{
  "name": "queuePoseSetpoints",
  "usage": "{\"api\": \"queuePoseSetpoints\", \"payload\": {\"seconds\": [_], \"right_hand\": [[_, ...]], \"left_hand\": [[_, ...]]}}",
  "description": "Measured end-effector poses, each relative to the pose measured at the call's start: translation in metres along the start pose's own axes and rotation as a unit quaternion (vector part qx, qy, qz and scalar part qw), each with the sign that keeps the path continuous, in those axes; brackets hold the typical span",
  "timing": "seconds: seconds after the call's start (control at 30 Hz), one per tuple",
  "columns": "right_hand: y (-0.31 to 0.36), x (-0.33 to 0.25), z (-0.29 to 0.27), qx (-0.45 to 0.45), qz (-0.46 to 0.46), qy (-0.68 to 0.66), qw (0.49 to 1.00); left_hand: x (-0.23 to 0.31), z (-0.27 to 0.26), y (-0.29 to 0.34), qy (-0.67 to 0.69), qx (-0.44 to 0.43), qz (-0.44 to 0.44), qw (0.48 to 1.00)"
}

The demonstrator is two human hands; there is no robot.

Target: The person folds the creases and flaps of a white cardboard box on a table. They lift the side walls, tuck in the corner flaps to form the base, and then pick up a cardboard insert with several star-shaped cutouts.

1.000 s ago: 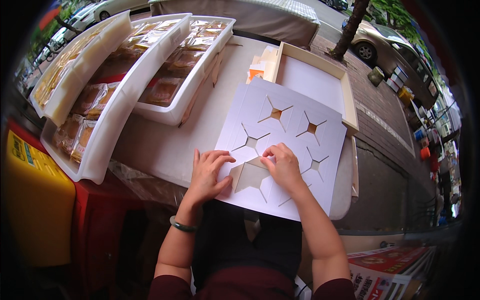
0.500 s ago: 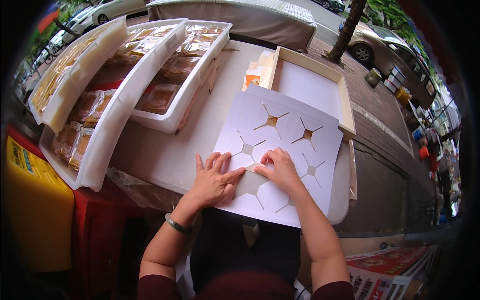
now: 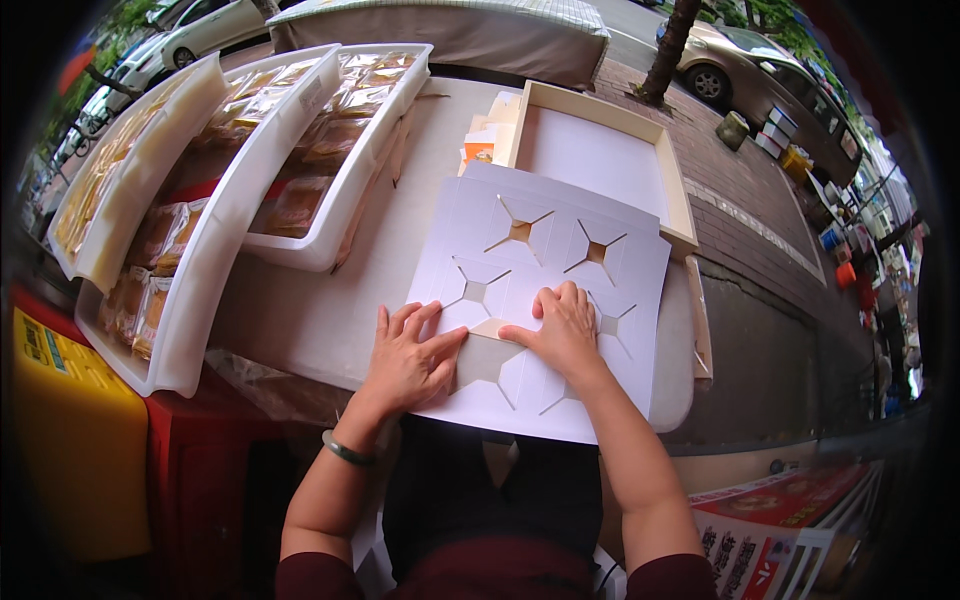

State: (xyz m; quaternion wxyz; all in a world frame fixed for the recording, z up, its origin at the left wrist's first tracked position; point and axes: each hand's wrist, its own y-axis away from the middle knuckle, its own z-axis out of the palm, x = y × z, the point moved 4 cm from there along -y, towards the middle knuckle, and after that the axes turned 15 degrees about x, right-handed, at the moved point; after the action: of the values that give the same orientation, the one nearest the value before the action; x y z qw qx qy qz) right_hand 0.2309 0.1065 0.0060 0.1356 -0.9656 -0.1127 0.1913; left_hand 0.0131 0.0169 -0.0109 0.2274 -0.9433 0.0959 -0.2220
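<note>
A white card insert sheet [image 3: 545, 270] with several X-shaped slits lies in front of me, its near edge close to my body. My left hand [image 3: 405, 355] rests on the sheet's left side, fingers spread, its index fingertip at one end of a small raised beige flap [image 3: 487, 328]. My right hand [image 3: 562, 325] sits on the sheet to the right, thumb stretched out to the flap's other end and apart from the bent fingers. Neither hand grips anything. Below the flap is a wide opening through which the grey tabletop shows.
A shallow wooden box [image 3: 675, 190] with a white bottom lies behind the sheet. Orange and cream packaging [image 3: 480, 145] stands beside it. White plastic trays [image 3: 325, 240] of wrapped brown pastries [image 3: 298, 205] fill the table's left. A yellow container [image 3: 75, 450] stands at lower left.
My right thumb has shifted from pinching the flap near its middle to its right end, apart from the fingers. My left index finger stays at the flap's left end. The whole view has shifted slightly.
</note>
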Motion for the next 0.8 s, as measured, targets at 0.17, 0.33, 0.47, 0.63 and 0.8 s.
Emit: {"api": "queuePoseSetpoints", "payload": {"seconds": [0.17, 0.33, 0.47, 0.63, 0.8], "right_hand": [[0.008, 0.009, -0.006, -0.032, 0.007, -0.011, 0.999], [0.017, 0.024, -0.010, -0.017, -0.024, -0.049, 0.998], [0.017, 0.021, -0.012, -0.050, -0.024, -0.034, 0.998], [-0.002, 0.008, -0.012, -0.111, -0.011, 0.013, 0.994], [0.003, 0.016, -0.014, -0.039, -0.108, -0.113, 0.987]], "left_hand": [[-0.001, -0.001, 0.000, -0.007, 0.003, 0.013, 1.000], [0.002, -0.001, -0.001, 0.001, 0.000, 0.008, 1.000], [0.002, -0.001, 0.003, -0.001, -0.009, 0.002, 1.000], [-0.003, 0.002, 0.000, -0.008, -0.019, 0.000, 1.000], [0.000, 0.001, 0.000, 0.007, -0.009, 0.002, 1.000]]}}
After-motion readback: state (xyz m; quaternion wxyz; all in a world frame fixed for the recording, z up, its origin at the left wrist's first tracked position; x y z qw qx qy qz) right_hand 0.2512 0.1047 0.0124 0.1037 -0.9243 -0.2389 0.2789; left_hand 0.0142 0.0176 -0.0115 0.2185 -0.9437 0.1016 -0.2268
